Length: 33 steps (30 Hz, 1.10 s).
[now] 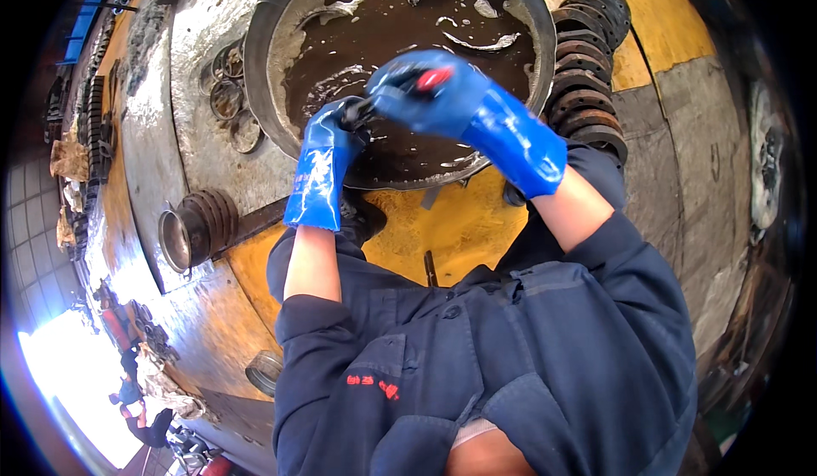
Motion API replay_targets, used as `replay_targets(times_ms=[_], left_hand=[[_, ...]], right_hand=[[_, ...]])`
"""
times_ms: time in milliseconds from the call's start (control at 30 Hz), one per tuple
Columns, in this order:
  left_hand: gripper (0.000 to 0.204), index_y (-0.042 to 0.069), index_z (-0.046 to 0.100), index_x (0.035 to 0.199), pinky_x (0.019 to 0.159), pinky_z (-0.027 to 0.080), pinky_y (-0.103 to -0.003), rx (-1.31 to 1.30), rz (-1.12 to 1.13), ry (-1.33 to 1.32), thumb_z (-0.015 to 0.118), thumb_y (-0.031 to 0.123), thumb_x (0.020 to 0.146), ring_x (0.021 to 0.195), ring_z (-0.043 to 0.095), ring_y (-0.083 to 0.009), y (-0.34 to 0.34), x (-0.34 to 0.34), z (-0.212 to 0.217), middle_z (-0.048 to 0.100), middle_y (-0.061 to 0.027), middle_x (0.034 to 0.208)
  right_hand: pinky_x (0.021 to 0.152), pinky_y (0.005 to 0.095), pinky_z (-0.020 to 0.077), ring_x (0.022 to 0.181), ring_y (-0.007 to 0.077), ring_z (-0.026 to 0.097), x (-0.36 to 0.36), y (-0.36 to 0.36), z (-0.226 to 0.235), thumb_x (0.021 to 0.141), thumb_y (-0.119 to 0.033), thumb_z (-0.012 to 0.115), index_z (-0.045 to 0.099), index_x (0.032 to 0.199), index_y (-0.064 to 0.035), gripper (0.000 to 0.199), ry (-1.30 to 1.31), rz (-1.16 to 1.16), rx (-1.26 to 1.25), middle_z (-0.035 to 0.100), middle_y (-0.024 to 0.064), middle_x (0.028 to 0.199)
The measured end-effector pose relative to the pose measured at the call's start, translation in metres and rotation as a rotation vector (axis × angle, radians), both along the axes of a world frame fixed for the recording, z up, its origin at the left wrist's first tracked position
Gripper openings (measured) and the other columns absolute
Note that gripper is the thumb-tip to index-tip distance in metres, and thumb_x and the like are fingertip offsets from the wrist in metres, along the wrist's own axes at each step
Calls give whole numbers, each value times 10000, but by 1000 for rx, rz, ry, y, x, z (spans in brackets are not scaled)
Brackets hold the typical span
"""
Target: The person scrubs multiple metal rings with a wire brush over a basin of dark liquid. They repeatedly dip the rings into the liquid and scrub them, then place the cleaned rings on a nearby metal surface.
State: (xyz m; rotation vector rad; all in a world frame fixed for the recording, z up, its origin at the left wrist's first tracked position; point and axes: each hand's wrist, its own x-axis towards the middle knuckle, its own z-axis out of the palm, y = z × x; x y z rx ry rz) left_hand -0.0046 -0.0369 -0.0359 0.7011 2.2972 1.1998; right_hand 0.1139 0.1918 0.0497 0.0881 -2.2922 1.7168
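A small dark metal part [356,112] is gripped in the left hand [334,131], which is sheathed in a glossy, wet blue rubber glove and curled tightly around it. The right hand [425,89], gloved in the same slick blue rubber, is closed around a tool with a red handle [434,78], whose dark working end is pressed against the part at the hand's 9 o'clock. Both hands are held over a large round metal basin [271,68] filled with murky brown liquid [383,34], on which pale foam and curved metal pieces are seen. At the basin's 3 o'clock a row of rusty ribbed metal discs [587,76] is stacked on edge. At its 9 o'clock flat rusty rings [228,93] are laid on a worn, wet grey metal surface [153,127]. At 7 o'clock a short cylindrical stack of discs with a shiny round end [196,229] is seen lying on its side. Yellow painted flooring [451,229], scuffed and stained, is visible beneath the forearms.
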Motion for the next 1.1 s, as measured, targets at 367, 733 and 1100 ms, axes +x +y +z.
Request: replay_targets(times_ms=[367, 733, 1100], left_hand=[[404, 106, 786, 1221, 943, 587, -365, -244, -14, 30, 837, 115, 821, 1041, 763, -277, 16, 9, 32, 788, -130, 1173], [369, 33, 793, 1165, 871, 573, -315, -61, 94, -102, 828, 55, 798, 942, 745, -189, 14, 14, 36, 806, -74, 1018], [322, 59, 801, 1110, 770, 555, -300, -88, 73, 239, 831, 65, 790, 822, 697, -137, 4, 4, 22, 752, -48, 891]], right_hand=[[797, 384, 606, 837, 271, 774, 7, 39, -20, 981, -411, 696, 788, 996, -66, 358, -375, -435, 72, 780, 130, 856], [857, 388, 611, 921, 271, 783, 3, 41, -40, 926, -379, 762, 756, 1028, -87, 310, -526, -409, 3, 785, 160, 945], [916, 332, 600, 950, 141, 733, -2, 21, 12, 971, -274, 796, 791, 1183, -93, 278, -321, -32, -15, 794, 54, 998]])
